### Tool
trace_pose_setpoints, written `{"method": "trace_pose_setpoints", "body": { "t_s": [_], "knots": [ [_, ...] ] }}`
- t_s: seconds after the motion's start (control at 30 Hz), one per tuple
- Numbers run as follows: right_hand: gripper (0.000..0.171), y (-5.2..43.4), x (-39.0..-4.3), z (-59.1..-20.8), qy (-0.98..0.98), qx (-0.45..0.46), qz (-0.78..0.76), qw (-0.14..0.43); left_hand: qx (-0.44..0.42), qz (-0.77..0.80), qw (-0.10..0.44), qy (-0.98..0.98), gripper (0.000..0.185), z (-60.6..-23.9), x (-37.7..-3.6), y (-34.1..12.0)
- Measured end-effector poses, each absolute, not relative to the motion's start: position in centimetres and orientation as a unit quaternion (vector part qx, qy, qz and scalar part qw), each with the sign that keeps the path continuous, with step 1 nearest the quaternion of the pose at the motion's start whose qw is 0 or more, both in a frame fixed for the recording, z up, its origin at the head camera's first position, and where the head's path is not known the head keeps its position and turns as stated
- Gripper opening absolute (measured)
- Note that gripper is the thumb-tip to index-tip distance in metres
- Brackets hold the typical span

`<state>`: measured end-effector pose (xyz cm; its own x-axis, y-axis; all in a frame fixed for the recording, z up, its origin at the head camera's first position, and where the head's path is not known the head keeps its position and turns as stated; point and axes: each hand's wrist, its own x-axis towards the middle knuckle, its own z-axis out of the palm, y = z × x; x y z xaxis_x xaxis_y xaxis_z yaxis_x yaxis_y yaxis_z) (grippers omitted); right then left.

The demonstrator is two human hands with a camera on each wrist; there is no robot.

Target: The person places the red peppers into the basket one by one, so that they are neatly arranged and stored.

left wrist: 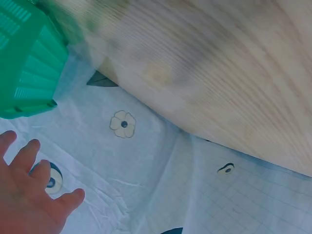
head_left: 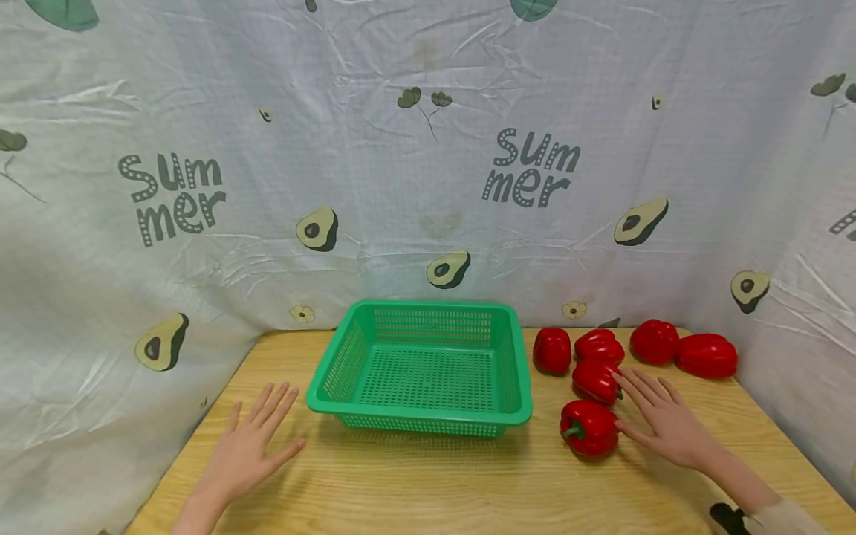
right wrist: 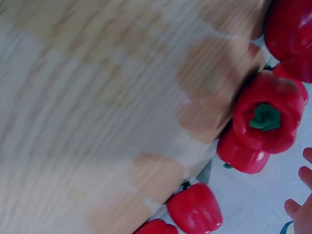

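Note:
My left hand (head_left: 244,453) is spread with straight fingers over the table, left of a green plastic basket (head_left: 417,409). In the left wrist view, that hand (left wrist: 31,195) holds nothing, and the basket wall (left wrist: 36,73) shows above it. To the right of the basket, my right hand (head_left: 672,423) is spread beside several red bell peppers. Its fingertips are nearest a pepper lying on its side (head_left: 597,380) and a front pepper with a green stem (head_left: 588,429); whether they touch, I cannot tell. The right wrist view shows part of this hand (right wrist: 304,209) near a pepper (right wrist: 268,112).
Farther back on the wooden table (head_left: 428,483) lie more red peppers, one beside the basket (head_left: 552,351) and one at the far right (head_left: 707,355). A white cloth (head_left: 374,148) with avocado prints hangs behind and along both sides.

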<state>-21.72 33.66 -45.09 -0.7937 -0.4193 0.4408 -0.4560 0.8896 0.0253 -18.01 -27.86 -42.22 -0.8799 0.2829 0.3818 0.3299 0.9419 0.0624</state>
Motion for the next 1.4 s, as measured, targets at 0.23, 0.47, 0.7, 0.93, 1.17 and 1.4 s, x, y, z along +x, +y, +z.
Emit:
{"method": "trace_pose_setpoints", "body": {
  "t_s": [0.23,0.47,0.7,0.93,1.17,1.4],
  "knots": [
    [0.073,32.4,-21.6,-44.1,-0.939,0.25,0.045,0.232,-0.187,-0.051,0.214,-0.957,0.077,-41.8,-18.7,-26.9],
    [0.07,31.5,-21.6,-43.6,-0.935,0.271,0.043,0.225,-0.219,-0.036,0.243,-0.944,0.072,-41.4,-19.7,-26.2],
    [0.071,30.6,-21.7,-43.3,-0.931,0.291,0.04,0.216,-0.217,-0.038,0.218,-0.951,0.066,-41.1,-20.7,-25.4],
    [0.074,29.7,-21.9,-43.5,-0.924,0.325,0.031,0.199,-0.206,-0.063,0.174,-0.961,0.061,-41.1,-21.5,-24.7],
    [0.078,29.1,-21.9,-43.9,-0.917,0.347,0.025,0.194,-0.2,-0.071,0.164,-0.963,0.059,-41.7,-21.7,-24.4],
    [0.084,29.1,-22.1,-44.3,-0.921,0.348,0.022,0.177,-0.201,-0.077,0.169,-0.962,0.059,-42.0,-21.7,-24.3]
  ]
}}
